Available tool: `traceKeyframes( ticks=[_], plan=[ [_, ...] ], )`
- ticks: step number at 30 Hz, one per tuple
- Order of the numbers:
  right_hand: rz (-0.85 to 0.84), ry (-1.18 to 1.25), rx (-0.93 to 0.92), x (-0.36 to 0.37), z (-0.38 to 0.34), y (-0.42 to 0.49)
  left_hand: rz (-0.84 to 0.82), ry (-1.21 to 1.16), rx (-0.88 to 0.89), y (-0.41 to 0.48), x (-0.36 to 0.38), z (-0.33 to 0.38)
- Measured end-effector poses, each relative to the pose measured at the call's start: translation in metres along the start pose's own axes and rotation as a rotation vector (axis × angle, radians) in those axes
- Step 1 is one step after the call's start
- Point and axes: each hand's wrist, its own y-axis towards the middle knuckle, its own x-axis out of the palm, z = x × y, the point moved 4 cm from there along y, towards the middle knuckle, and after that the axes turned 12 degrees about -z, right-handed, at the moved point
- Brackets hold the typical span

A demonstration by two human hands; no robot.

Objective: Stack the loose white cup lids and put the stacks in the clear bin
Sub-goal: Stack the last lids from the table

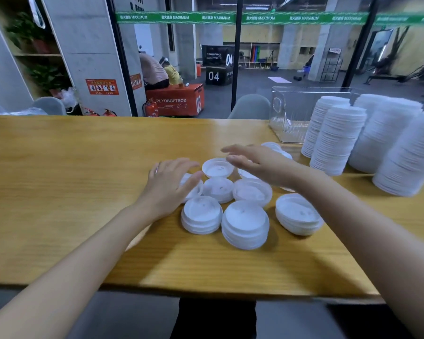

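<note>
Head view: a wooden worktop (59,192) carries a cluster of loose white cup lids (245,223) near its middle, some lying singly and some in short stacks of a few, most touching their neighbours. The left hand (167,189) lies at the left edge of the cluster with fingers straight and spread, its fingertips over the leftmost lid (194,192); nothing is gripped. The right hand (257,165) is held flat above the far right part of the cluster, fingers extended and holding nothing; whether it touches the lids beneath cannot be told, as it is blurred. Tall lid stacks (338,140) stand in a group at the right of the worktop, leaning slightly. The clear bin (289,111) sits at the far edge, just behind and left of these stacks. Beyond a glass wall stands an orange box (174,100).
</note>
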Motion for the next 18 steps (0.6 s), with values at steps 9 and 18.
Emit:
traceKeyframes(
  ticks=[9,18],
  plan=[
    [0.115,-0.091,-0.064,0.051,-0.007,-0.086,-0.045,-0.032,0.242,-0.054,0.023,0.029],
    [0.287,-0.396,-0.085,0.071,-0.011,-0.091,0.0,-0.045,0.273,-0.062,0.026,0.028]
  ],
)
